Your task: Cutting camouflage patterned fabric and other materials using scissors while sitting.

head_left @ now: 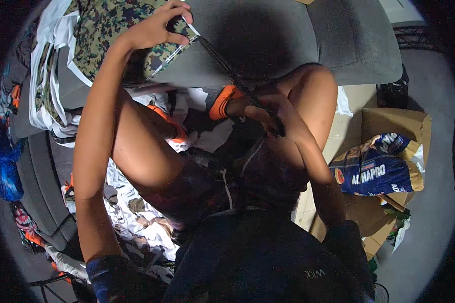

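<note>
A green camouflage cloth [111, 30] with a white border lies over the grey seat at the upper left. My left hand [159, 28] bends over its right corner, thumb and fingertips pressing on the white edge a little apart. From that corner a thin black strip [222, 63] runs taut, slanting down to the right. My right hand [280, 118] is closed around the strip's lower end, above my right thigh. Shadow hides what exactly lies inside this fist, and I cannot tell whether the strip is cord or cloth.
Layered white and camouflage cloths [45, 86] hang at the seat's left side. White scraps [136, 217] litter the floor beneath my legs. On the right, an open cardboard box [389, 118] stands with a crumpled dark blue bag [369, 171]. A grey cushion [359, 45] spans the top right.
</note>
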### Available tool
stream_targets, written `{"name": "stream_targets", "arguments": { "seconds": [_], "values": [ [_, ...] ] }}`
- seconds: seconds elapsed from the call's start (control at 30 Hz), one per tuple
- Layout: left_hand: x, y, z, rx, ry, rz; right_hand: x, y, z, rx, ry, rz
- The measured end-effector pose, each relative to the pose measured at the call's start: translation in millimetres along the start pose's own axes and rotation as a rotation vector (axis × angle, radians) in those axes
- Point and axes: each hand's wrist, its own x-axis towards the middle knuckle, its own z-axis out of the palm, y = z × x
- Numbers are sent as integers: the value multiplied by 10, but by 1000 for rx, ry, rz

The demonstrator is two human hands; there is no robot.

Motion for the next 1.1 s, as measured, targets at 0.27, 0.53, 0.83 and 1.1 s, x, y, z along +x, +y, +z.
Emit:
{"name": "stream_targets", "arguments": {
  "seconds": [0.27,0.53,0.83,1.1],
  "values": [
    [-2,11,-14,9,-9,-11,31,88,15,136,12,-201],
    [-20,83,-20,4,1,-57,326,69,181,207,-82,-143],
    [-15,20,-23,36,-25,-53,285,-27,312,-65,10,-163],
    [-7,64,-25,51,-25,-82,257,-114,259,10,-55,-17]
  ]
}}
